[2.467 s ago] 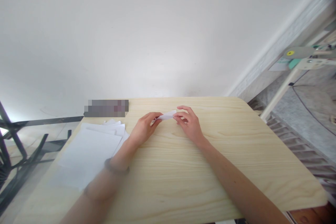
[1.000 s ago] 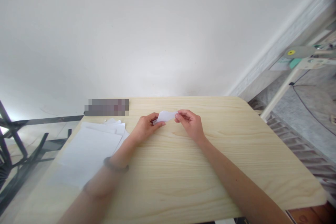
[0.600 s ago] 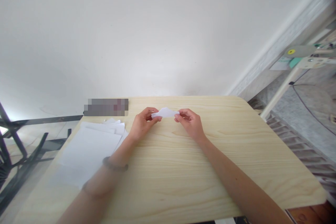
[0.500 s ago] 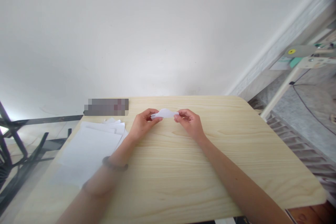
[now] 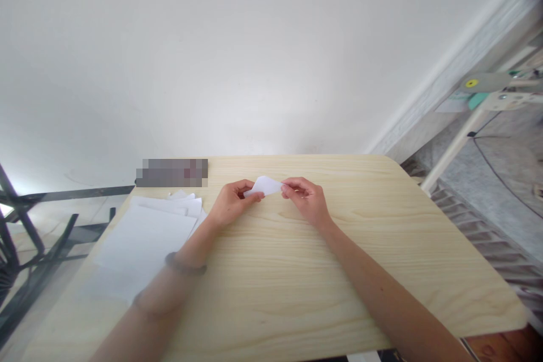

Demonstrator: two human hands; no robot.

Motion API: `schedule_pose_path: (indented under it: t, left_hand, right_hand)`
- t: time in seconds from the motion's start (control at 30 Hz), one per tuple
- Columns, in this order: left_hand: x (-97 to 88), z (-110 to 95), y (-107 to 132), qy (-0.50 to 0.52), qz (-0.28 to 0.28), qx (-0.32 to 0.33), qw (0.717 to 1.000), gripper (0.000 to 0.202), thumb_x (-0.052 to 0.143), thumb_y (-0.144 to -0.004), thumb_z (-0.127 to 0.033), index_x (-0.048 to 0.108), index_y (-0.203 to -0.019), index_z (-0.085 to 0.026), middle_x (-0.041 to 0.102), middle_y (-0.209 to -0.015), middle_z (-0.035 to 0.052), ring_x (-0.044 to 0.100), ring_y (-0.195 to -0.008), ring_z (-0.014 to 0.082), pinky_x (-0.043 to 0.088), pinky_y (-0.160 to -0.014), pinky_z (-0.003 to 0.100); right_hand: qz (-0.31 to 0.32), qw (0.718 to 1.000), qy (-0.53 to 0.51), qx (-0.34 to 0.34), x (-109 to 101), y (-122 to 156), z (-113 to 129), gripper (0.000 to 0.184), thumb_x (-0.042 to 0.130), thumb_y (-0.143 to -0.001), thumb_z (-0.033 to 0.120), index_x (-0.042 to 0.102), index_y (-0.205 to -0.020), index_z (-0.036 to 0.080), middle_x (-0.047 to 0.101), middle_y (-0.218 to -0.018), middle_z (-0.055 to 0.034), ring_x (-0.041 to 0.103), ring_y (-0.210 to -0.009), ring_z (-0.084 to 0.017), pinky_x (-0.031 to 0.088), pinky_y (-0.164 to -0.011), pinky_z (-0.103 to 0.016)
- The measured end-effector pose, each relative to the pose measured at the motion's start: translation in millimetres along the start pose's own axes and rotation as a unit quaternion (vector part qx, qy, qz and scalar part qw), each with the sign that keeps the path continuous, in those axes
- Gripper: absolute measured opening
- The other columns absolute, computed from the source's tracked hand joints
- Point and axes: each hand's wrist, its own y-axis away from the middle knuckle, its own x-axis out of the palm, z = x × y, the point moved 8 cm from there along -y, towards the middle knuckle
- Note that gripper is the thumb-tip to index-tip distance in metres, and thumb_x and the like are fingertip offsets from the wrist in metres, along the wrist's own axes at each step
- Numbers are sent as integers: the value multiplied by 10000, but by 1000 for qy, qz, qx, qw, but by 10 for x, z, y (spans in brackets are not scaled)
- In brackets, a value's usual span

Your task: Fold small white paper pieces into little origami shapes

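Between my two hands is a small piece of folded white paper [image 5: 267, 185], held just above the wooden table or resting on it; I cannot tell which. My left hand [image 5: 232, 202] grips its left end, thumb in front and fingers behind. The right end is pinched by the thumb and fingertips of my right hand [image 5: 306, 198]. A blunt peak shows at the paper's top edge, and its right side narrows toward my right fingertips. Parts of the left end are hidden behind my left thumb.
Several loose white sheets [image 5: 148, 232] overlap at the table's left, partly behind my left forearm. A pixelated dark object [image 5: 172, 173] lies at the back left corner. The pale wooden table [image 5: 271, 283] meets a white wall [image 5: 254, 68]. A metal frame [image 5: 458, 147] stands at the right.
The paper's outline has changed: its right end now tapers to a point at my right fingers, where before it was a wider strip. Both hands have barely shifted.
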Motion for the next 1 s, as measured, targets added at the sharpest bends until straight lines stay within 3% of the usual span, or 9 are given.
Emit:
schedule_pose_path:
  t: [0.17, 0.3, 0.5, 0.63, 0.8, 1.0]
  left_hand:
    - [42, -46, 28, 18, 17, 2, 1000, 302, 602, -696, -408, 604, -839, -142, 648, -761, 38, 582, -672, 148, 445, -563, 228]
    - [101, -40, 56, -3, 48, -12, 999, 320, 594, -701, -416, 620, -870, -145, 632, -710, 24, 546, -582, 127, 394, -478, 207]
    - [80, -15, 56, -9, 51, -31, 998, 316, 599, -683, -419, 650, -831, -144, 612, -638, 6, 506, -521, 108, 352, -435, 196]
    - [80, 0, 51, 9, 70, -46, 996, 320, 582, -692, -426, 647, -813, -137, 566, -568, -6, 469, -471, 93, 313, -391, 185]
    - [127, -10, 53, 13, 93, -46, 995, 344, 550, -729, -413, 617, -928, -141, 569, -610, -3, 441, -472, 79, 294, -388, 171]
    - [179, 1, 64, 41, 131, -50, 989, 303, 537, -752, -385, 614, -881, -122, 550, -607, -10, 430, -490, 66, 291, -412, 165]
  right_hand:
    - [23, 997, 56, -49, 57, 35, 115, 153, 565, -745, 311, 665, -814, 218, 673, -774, -21, 630, -686, -144, 541, -631, -264]
    - [50, 987, 106, -110, 122, 66, 247, 152, 530, -777, 270, 670, -831, 243, 675, -799, -2, 620, -710, -129, 521, -625, -241]
    - [82, 974, 125, -168, 183, 102, 343, 175, 519, -796, 247, 657, -904, 254, 669, -813, -3, 611, -711, -119, 495, -630, -231]
    - [87, 972, 121, -181, 198, 123, 349, 179, 517, -805, 251, 647, -928, 254, 662, -826, -5, 609, -725, -113, 491, -649, -220]
    - [104, 966, 136, -196, 222, 133, 348, 169, 505, -817, 242, 639, -917, 224, 654, -831, -22, 601, -730, -111, 481, -655, -220]
    - [119, 965, 131, -193, 240, 146, 384, 145, 491, -825, 220, 625, -870, 192, 630, -783, -28, 573, -692, -97, 463, -594, -199]
